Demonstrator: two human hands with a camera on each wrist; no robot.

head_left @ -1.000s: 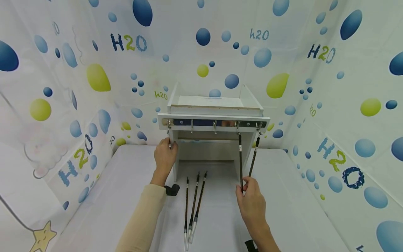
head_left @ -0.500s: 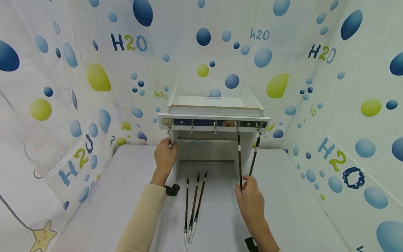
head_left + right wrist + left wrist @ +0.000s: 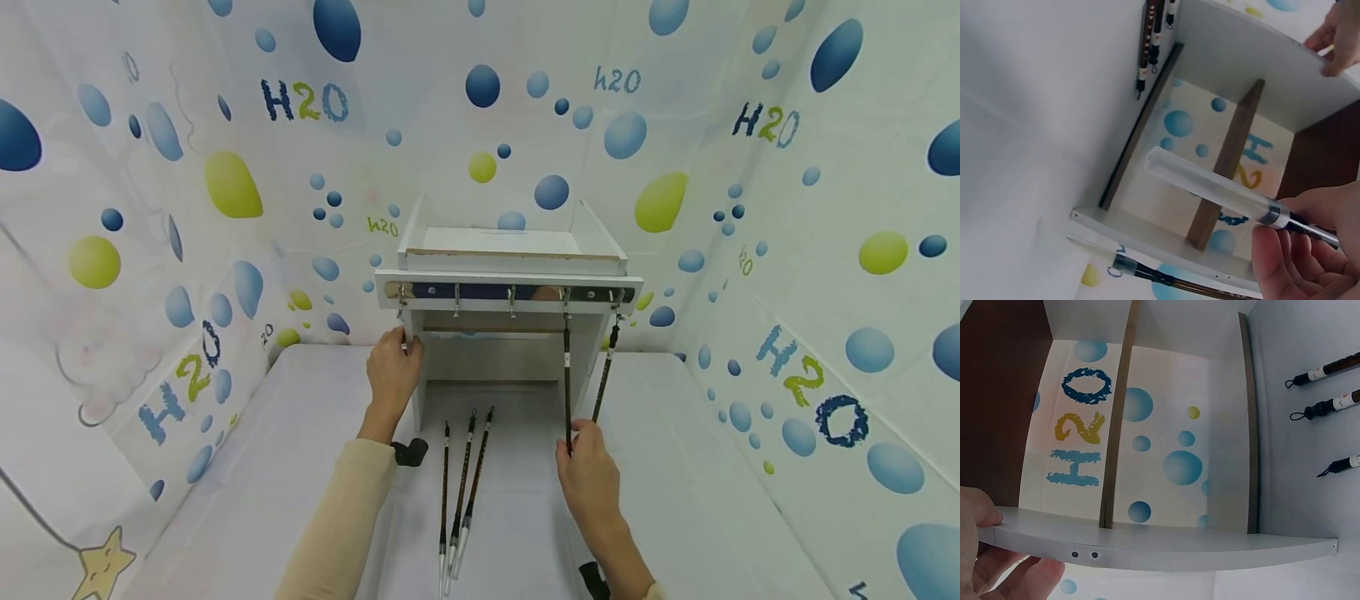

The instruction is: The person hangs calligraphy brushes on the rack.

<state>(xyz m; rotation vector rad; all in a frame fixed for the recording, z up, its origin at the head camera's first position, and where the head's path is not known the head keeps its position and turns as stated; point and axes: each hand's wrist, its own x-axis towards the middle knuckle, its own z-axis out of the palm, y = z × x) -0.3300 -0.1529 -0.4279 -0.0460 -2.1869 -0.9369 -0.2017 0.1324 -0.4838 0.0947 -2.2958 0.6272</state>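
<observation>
My left hand (image 3: 393,367) grips the left side panel (image 3: 1166,550) of a small white shelf (image 3: 517,260), thumb inside and fingers outside. With my right hand (image 3: 591,477) I pinch the lower part of a dark calligraphy brush (image 3: 567,379). That brush stands upright, its top loop right at the fourth hook (image 3: 566,302) from the left. Its clear cap (image 3: 1210,184) sticks out past my fingers in the right wrist view. Just right of it, a second calligraphy brush (image 3: 604,379) hangs at a slant from the last hook, its lower end hidden behind my hand.
Three more capped brushes (image 3: 459,492) lie on the white tabletop (image 3: 517,533) in front of the shelf, loops toward it. The hooks sit on a shiny metal strip (image 3: 483,292) along the shelf's front. White cloth walls (image 3: 420,75) with blue bubbles surround the table.
My right hand has shifted slightly left with the brush, which now stands more upright, its top a little higher at the hook. My left hand stays on the panel.
</observation>
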